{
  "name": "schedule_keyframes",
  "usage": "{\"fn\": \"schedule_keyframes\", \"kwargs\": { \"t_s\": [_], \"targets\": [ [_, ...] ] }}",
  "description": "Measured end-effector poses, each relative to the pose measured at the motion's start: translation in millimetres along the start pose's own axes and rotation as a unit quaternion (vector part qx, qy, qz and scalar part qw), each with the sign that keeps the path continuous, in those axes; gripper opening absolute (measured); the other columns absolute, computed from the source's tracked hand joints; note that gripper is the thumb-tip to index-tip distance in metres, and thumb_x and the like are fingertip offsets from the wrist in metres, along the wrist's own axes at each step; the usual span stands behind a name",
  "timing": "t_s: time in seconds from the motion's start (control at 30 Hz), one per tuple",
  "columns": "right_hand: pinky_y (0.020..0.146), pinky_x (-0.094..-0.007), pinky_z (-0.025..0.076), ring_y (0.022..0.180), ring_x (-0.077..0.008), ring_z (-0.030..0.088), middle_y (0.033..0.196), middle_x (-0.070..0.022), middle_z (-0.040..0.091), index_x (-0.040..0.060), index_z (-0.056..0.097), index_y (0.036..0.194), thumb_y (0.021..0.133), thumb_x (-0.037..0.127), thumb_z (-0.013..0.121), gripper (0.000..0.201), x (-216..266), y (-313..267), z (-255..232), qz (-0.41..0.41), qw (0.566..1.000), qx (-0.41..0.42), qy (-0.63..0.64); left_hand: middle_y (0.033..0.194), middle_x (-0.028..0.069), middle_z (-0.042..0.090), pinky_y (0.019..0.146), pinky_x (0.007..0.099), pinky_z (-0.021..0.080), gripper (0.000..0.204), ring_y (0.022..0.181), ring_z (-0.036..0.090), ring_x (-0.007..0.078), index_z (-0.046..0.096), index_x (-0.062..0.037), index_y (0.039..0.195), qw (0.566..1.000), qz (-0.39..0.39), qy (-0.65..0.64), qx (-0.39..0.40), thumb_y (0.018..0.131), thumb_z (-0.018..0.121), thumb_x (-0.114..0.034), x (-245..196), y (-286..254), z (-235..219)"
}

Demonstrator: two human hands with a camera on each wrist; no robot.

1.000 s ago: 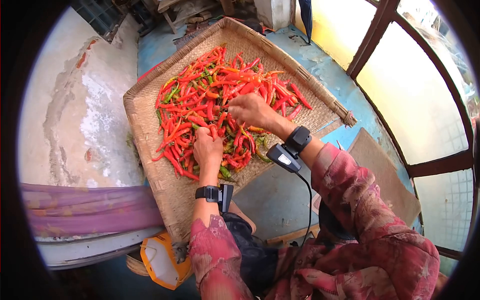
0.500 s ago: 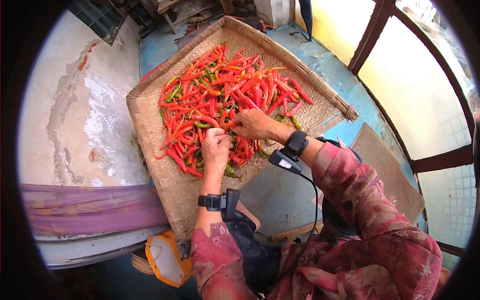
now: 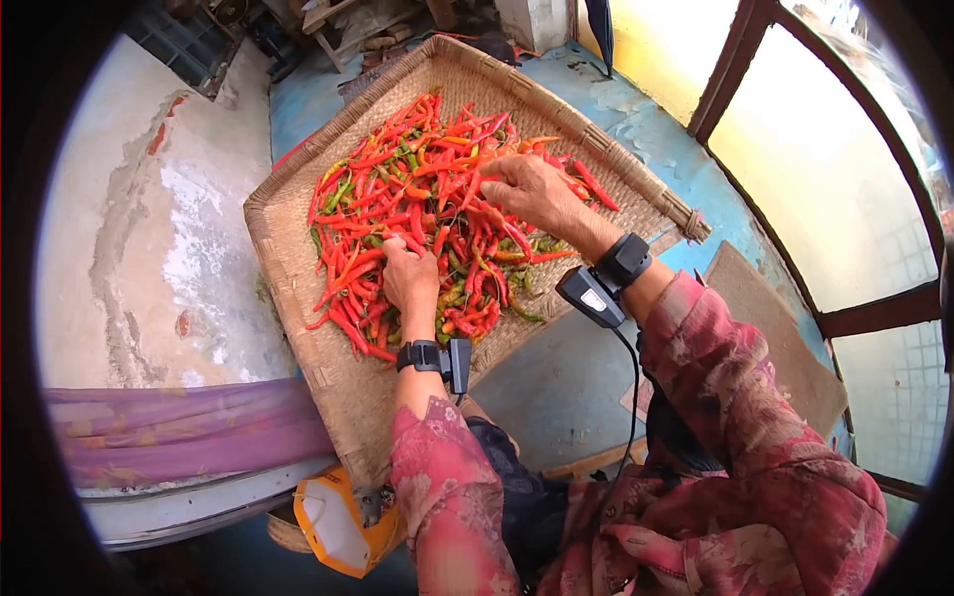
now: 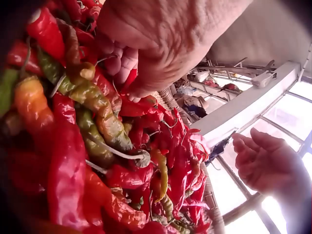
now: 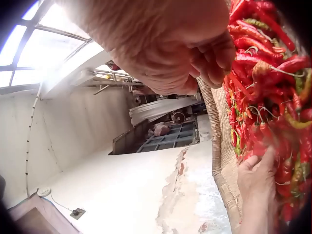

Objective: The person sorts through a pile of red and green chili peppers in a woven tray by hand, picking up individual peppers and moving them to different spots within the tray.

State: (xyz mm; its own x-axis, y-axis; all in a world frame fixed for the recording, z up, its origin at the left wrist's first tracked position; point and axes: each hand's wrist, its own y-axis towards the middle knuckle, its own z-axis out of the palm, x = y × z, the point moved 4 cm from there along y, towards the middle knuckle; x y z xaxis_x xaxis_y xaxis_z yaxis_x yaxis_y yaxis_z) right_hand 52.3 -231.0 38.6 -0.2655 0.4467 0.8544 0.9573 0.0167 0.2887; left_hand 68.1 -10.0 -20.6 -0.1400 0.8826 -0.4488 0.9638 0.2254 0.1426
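A heap of chili peppers (image 3: 368, 214), mostly red with some green and orange ones, lies on a woven bamboo tray (image 3: 288, 248). At the heap's near left part, my left hand (image 3: 411, 283) reaches down among the peppers. Its thumb and curled fingers pinch a red chili pepper (image 4: 130, 79) in the left wrist view, most of it covered by the hand. My right hand (image 3: 542, 197) hovers over the right side of the heap, fingers loosely bent and nothing held. The left wrist view shows this right hand (image 4: 268, 161) raised away from the peppers.
The tray's raised rim (image 3: 586, 121) runs along its far side. Beside it stand a cracked wall (image 3: 189, 248) and framed window panes (image 3: 815, 189). An orange-edged container (image 3: 338, 521) sits below the near corner. A cable (image 3: 636, 397) hangs from the right wrist camera.
My right hand came down beside the left at the heap's middle, then lifted away to the upper right. The left hand shifted slightly up and left over the peppers.
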Motion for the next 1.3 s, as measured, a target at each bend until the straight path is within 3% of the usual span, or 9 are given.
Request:
{"fn": "schedule_keyframes", "kwargs": {
  "t_s": [0.13,0.23,0.33,0.57,0.67,0.8,1.07,1.1,1.3],
  "targets": [
    [0.062,-0.0307,0.047,0.069,-0.0159,0.061,0.072,-0.0094,0.063,0.0009,0.063,0.096,0.083,0.021,0.06,0.024,-6.2,-7.7,18.0,-0.012,0.998,0.053,-0.023,0.075,0.0111,0.063,0.067,0.0403,0.047,0.037,0.07,0.061,0.0285,0.046,-0.0039,0.101,0.98,0.052,-0.193,-0.018,0.072,0.065,-0.015,1.0,-5.7,3.8],
    [0.067,-0.0366,0.048,0.074,-0.0265,0.063,0.081,-0.0174,0.064,-0.0002,0.063,0.094,0.082,0.027,0.06,0.03,-1.4,-14.1,36.8,-0.035,0.991,0.124,-0.032,0.072,0.0041,0.058,0.057,0.0227,0.044,0.032,0.063,0.054,0.009,0.044,0.0008,0.102,0.936,0.128,-0.324,0.056,0.077,0.062,-0.002,-29.9,-31.8,-7.8],
    [0.065,-0.0387,0.047,0.072,-0.0313,0.061,0.077,-0.0211,0.061,-0.0018,0.063,0.086,0.081,0.032,0.061,0.034,-4.8,-18.6,50.8,-0.012,0.987,0.138,-0.083,0.073,0.005,0.059,0.058,0.0235,0.044,0.031,0.064,0.054,0.0091,0.044,0.0005,0.102,0.913,0.134,-0.365,0.123,0.077,0.063,-0.003,-53.3,-66.1,-12.3],
    [0.056,-0.0433,0.046,0.058,-0.0353,0.059,0.061,-0.0221,0.057,-0.0015,0.061,0.067,0.075,0.029,0.062,0.031,-14.3,-1.0,17.8,-0.003,0.997,0.025,-0.076,0.081,0.0143,0.062,0.066,0.0356,0.047,0.018,0.072,0.06,0.0252,0.054,-0.0003,0.094,0.959,0.186,-0.21,0.043,0.082,0.06,-0.012,-28.7,-42.6,-11.1],
    [0.052,-0.0416,0.044,0.053,-0.0307,0.059,0.058,-0.0217,0.055,-0.0058,0.058,0.082,0.079,0.021,0.06,0.027,-5.3,3.9,-10.9,-0.004,0.992,-0.109,0.066,0.09,0.0179,0.058,0.072,0.0425,0.045,0.021,0.086,0.057,0.034,0.054,-0.0009,0.097,0.975,0.208,-0.078,-0.014,0.08,0.06,-0.013,-28.3,-27.4,-12.0],
    [0.054,-0.0319,0.044,0.058,-0.0175,0.057,0.063,-0.0116,0.058,-0.0019,0.061,0.098,0.083,0.022,0.06,0.029,6.7,-1.9,-10.2,-0.033,0.997,-0.071,-0.017,0.09,0.0167,0.056,0.074,0.0427,0.045,0.019,0.088,0.056,0.034,0.056,-0.0032,0.094,0.984,0.166,0.056,0.031,0.079,0.062,-0.014,-32.3,-23.5,-1.2],
    [0.063,-0.0345,0.05,0.07,-0.0254,0.064,0.075,-0.0164,0.064,-0.0001,0.062,0.1,0.083,0.021,0.06,0.027,-1.1,-17.8,38.1,-0.073,0.991,0.097,-0.047,0.081,0.0218,0.059,0.067,0.0448,0.043,0.025,0.077,0.057,0.0392,0.056,-0.0001,0.095,0.97,0.17,-0.174,-0.02,0.085,0.054,-0.023,-42.1,-29.9,-29.6],
    [0.067,-0.0424,0.049,0.075,-0.036,0.062,0.077,-0.0216,0.062,-0.0004,0.063,0.097,0.08,0.026,0.062,0.031,-1.4,-19.8,43.4,-0.077,0.994,0.072,-0.005,0.078,0.023,0.06,0.065,0.0451,0.043,0.024,0.075,0.058,0.0404,0.056,0.0014,0.094,0.964,0.178,-0.198,-0.015,0.086,0.053,-0.021,-43.5,-33.5,-29.6],
    [0.058,-0.0383,0.048,0.065,-0.0308,0.062,0.069,-0.0184,0.06,0.0015,0.062,0.08,0.076,0.018,0.06,0.017,12.7,-22.6,52.1,-0.12,0.992,0.0,0.035,0.08,0.0241,0.059,0.062,0.0406,0.043,0.019,0.071,0.057,0.0383,0.058,0.0,0.095,0.953,0.229,-0.184,0.066,0.086,0.051,-0.015,-46.4,-50.0,-30.0]
  ]
}}
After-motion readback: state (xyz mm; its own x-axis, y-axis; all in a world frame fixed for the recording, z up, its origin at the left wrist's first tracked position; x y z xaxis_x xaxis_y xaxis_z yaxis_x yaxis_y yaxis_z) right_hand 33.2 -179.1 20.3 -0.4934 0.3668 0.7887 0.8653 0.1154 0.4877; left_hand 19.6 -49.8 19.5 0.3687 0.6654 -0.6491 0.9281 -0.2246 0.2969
